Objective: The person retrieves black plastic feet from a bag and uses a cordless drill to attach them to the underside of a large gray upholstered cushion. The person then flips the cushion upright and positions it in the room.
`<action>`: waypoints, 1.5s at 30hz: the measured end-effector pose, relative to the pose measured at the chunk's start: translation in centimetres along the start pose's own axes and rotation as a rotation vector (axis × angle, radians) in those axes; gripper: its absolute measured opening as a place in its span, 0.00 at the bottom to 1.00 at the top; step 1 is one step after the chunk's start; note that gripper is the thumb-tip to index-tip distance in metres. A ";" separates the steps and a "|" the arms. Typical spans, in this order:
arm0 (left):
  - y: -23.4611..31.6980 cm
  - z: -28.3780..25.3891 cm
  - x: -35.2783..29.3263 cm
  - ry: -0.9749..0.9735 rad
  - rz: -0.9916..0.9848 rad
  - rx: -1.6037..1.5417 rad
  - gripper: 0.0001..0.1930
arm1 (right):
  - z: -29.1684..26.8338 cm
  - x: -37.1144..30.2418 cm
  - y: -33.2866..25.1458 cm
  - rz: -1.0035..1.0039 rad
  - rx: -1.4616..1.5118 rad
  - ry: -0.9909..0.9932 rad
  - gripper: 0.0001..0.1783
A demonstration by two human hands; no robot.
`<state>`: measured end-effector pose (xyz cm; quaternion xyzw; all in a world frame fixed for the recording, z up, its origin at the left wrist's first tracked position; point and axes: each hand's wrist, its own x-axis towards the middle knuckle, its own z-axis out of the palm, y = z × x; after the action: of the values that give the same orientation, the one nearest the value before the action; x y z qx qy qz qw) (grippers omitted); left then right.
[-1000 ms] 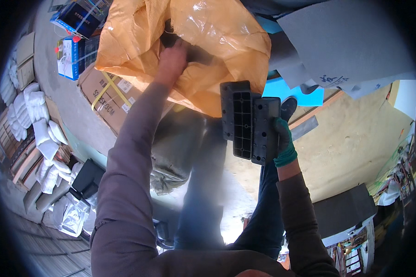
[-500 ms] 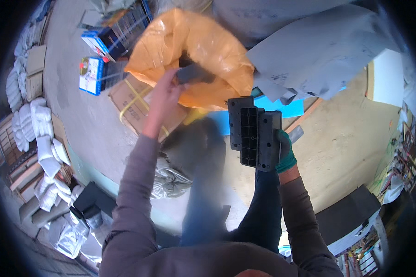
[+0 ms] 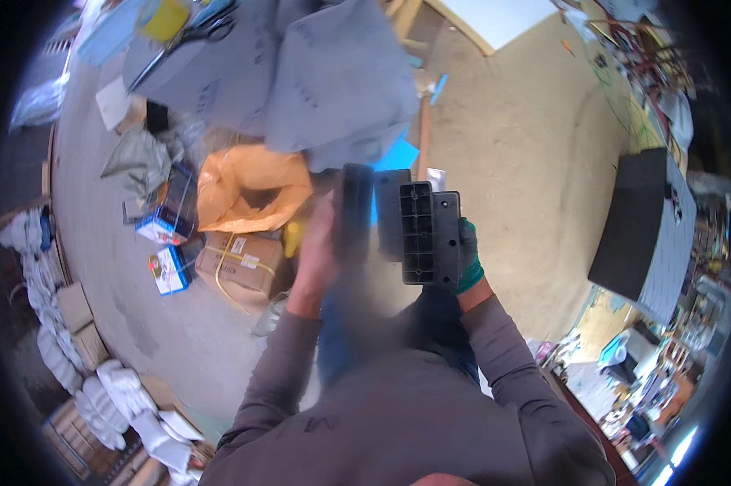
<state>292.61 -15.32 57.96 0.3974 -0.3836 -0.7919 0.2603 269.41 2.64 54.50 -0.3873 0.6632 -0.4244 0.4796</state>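
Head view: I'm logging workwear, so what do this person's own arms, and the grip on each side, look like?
The left sleeve and right sleeve are long and brownish-grey. The left grip, though blurred, wears no glove. The right grip wears a green glove that stops short of the sleeve, leaving bare wrist between. No cables show.

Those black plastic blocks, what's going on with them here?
A person holds a blurred dark oblong block in the bare left hand, next to the black ribbed plastic blocks held in the green-gloved right hand. The orange plastic bag gapes open near a strapped brown cardboard box; neither hand is inside the bag.
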 end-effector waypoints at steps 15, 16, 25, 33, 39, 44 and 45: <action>-10.1 49.4 -2.9 -0.718 -0.235 0.157 0.43 | -35.1 -27.1 1.6 -0.288 0.623 0.411 0.43; -11.0 52.1 -3.0 -0.739 -0.276 0.191 0.39 | -36.7 -28.5 2.9 -0.249 0.582 0.448 0.44; -19.1 70.6 2.4 -0.991 -0.450 0.357 0.32 | -47.5 -35.5 11.3 -0.381 0.770 0.894 0.37; -27.1 89.6 9.4 -1.135 -0.413 0.542 0.37 | -61.0 -40.4 14.6 -0.106 0.000 1.223 0.41; -28.6 105.5 14.7 -1.341 -0.448 0.674 0.47 | -69.1 -37.4 17.6 -0.073 0.021 1.568 0.43; -32.9 116.0 16.9 -1.380 -0.326 0.708 0.54 | -77.2 -38.3 21.8 -0.103 0.304 1.714 0.32; -34.3 117.4 17.5 -1.353 -0.331 0.734 0.54 | -78.8 -39.1 22.8 -0.187 0.680 1.708 0.31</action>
<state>181.97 38.75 68.27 -0.0584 -0.6317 -0.7129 -0.2988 200.28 61.44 59.38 0.1668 0.5977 -0.7748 -0.1207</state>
